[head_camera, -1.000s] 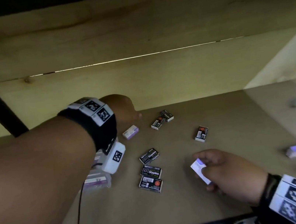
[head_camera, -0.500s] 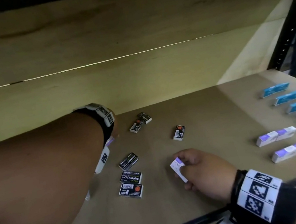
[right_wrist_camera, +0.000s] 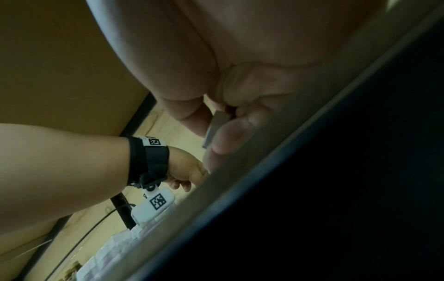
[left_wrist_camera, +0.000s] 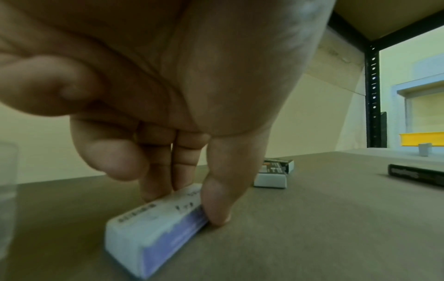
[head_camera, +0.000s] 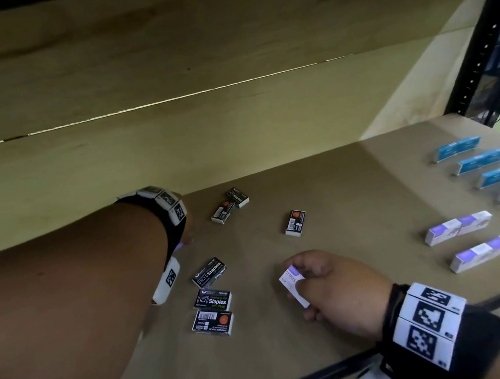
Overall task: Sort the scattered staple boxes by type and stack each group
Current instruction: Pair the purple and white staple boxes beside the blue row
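L hand [left_wrist_camera: 168, 95] pinches a small white-and-purple cardboard staple box [left_wrist_camera: 153, 222] flat on shelf, long axis w/ its pinch; R hand [head_camera: 333, 287] pinches another such box [head_camera: 293, 284], well apart.

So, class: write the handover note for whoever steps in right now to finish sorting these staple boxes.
Left hand: pinching a purple-and-white box that lies on the shelf.
Right hand: holding another purple-and-white box just above the shelf.
Still scattered: six black boxes, e.g., unstacked.
Far right: rows of blue boxes and purple-and-white boxes.
Left to do: place both held boxes with their kind, then stack the black ones.
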